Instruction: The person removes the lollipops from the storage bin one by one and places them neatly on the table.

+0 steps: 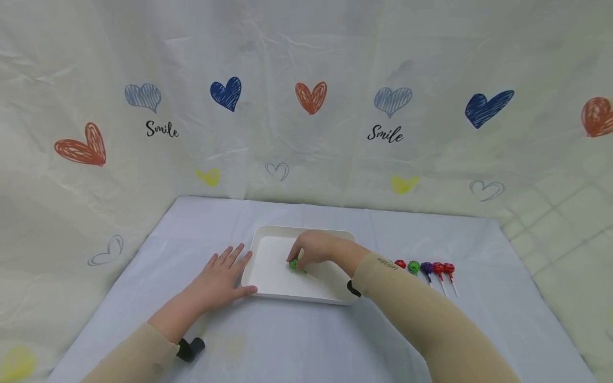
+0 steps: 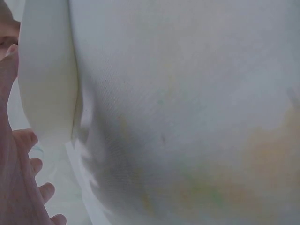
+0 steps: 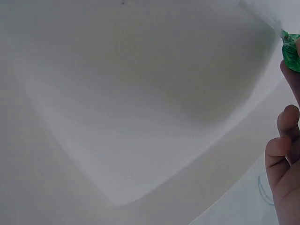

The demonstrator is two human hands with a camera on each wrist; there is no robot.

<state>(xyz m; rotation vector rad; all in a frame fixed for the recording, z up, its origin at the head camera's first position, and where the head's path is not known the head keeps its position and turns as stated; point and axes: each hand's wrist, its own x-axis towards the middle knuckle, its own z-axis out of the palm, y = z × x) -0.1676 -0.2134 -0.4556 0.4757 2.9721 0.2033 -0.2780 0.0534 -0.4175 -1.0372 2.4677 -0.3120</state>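
Note:
A white rectangular tray (image 1: 273, 274) lies on the table. Over its middle, my right hand (image 1: 315, 248) pinches a green-wrapped lollipop (image 1: 293, 264) by its candy end, the white stick slanting toward the tray's lower right. The right wrist view shows the same green lollipop (image 3: 291, 55) at the upper right edge, with fingers (image 3: 280, 147) below it. My left hand (image 1: 217, 281) is spread at the tray's left edge, its thumb by the near left corner. In the left wrist view, the left hand (image 2: 18, 173) lies along the tray's outer wall (image 2: 47, 70).
Right of the tray, partly behind my right sleeve (image 1: 407, 303), lies a row of lollipops: a red one (image 1: 400, 263), a green one (image 1: 414, 267), a purple one (image 1: 427, 268) and two more red ones (image 1: 443, 268). A heart-printed cloth (image 1: 306, 143) hangs behind the white-covered table (image 1: 282, 340).

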